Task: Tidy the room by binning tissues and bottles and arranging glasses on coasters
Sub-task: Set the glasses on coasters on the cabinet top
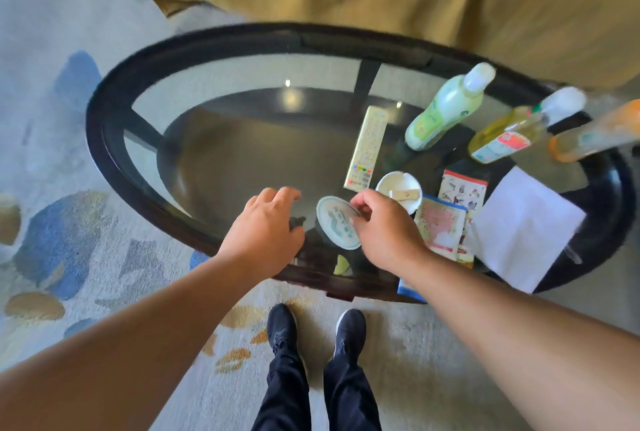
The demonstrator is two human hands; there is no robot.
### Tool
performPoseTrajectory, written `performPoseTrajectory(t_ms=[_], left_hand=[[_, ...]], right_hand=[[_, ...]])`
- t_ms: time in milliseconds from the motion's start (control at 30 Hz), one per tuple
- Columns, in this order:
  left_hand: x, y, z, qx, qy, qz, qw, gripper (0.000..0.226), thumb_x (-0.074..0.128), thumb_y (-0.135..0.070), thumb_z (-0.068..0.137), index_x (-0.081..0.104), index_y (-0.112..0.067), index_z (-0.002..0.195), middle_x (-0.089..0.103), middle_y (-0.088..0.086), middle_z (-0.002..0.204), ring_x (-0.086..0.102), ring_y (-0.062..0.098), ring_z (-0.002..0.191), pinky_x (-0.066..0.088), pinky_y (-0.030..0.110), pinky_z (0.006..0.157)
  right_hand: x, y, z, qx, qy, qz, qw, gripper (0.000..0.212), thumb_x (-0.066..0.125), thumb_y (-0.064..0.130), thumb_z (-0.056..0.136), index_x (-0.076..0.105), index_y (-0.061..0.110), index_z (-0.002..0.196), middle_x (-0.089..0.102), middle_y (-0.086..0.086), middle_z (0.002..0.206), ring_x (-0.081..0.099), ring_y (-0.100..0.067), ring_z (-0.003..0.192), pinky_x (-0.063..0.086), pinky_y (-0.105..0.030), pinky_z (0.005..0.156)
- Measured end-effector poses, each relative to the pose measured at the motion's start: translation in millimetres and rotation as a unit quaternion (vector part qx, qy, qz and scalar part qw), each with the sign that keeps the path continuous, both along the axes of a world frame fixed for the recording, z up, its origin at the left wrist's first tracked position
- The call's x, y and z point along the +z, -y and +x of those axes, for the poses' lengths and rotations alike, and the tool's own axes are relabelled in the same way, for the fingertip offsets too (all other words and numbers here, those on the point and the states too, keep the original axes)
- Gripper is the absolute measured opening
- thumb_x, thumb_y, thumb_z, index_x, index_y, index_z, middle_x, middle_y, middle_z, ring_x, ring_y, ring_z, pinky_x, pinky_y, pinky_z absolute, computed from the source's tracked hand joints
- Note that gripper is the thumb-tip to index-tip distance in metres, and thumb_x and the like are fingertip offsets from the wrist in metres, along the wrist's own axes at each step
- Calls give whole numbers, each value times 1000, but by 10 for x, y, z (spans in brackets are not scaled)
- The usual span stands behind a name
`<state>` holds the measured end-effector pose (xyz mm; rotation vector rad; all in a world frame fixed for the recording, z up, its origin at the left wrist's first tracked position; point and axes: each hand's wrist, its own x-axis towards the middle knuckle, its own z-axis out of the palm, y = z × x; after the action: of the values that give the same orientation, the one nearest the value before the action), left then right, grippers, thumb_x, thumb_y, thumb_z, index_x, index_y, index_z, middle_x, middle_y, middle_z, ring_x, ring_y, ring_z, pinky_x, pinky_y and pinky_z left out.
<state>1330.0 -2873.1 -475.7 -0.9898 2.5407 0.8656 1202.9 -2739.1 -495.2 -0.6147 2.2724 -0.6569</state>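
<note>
A: Head view: right hand pinches the coaster by its right edge between thumb and fingertips. The coaster is at the near side of the glass tabletop, printed face up. Can't tell if it's flat on the glass or slightly lifted.

B: Left hand?

A: Left hand hovers just left of the coaster. Fingers loosely curled, gripping nothing I can see.

B: Step?

A: My read is coaster placement. No glass is in view, so the spot has to suit one that arrives later.

B: Where would you put it?

A: Bare glass to the left. The right side is crowded: remote, white dish and packets, all near the coaster.

B: How to do it cleanly?

A: Hold it level, lower it flat, and open the pinch only once it's fully seated. Glass is probably slick, so expect it to slide. Left fingertips on the free edge would steady it. Don't drag it. Set it well in from the dark rim so a glass can't tip off.

B: Rest of the task?

A: Looks mostly undone. Pale green bottle, yellow bottle and orange bottle stand at the far right. The white tissue lies by the right rim, one corner over the edge. No bin visible.
</note>
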Motion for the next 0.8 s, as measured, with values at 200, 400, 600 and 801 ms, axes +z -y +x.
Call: performPoseTrajectory(t_ms=[200, 400, 600, 801], left_hand=[[949, -148, -166, -5, -52, -37, 998, 53, 58, -32, 89, 37, -28, 139, 47, 0, 135, 39, 19, 128, 38, 34, 102], [1897, -241, -277, -32, -112, -95, 989, 55, 57, -32, 89, 36, -27, 140, 46, 2, 137, 40, 22, 129, 38, 35, 103], [2738, -325, -187, -85, -163, -148, 972, 54, 56, -31, 88, 37, -28, 139, 44, 0, 140, 38, 22, 131, 40, 37, 102], [3419, -530, 71, -165, -224, -180, 943, 52, 54, -32, 89, 38, -27, 139, 46, 3, 138, 40, 23, 129, 36, 33, 102]], right_hand=[[944, -221, -196, -46, -18, -67, 997, 5, 58, 22, 93, 63, 22, 94, 66, 8, 90, 62, -16, 84, 49, -31, 70], [1897, -403, -293, -56, -74, -127, 988, 6, 58, 24, 92, 63, 22, 95, 67, 9, 90, 63, -17, 85, 53, -36, 75], [2776, -641, -84, -88, -159, -189, 965, 4, 59, 22, 91, 61, 24, 88, 64, 11, 84, 59, -14, 80, 48, -31, 72], [3507, -1021, 442, -148, -224, -209, 940, 4, 60, 22, 90, 62, 24, 92, 66, 10, 88, 61, -14, 83, 47, -30, 69]])
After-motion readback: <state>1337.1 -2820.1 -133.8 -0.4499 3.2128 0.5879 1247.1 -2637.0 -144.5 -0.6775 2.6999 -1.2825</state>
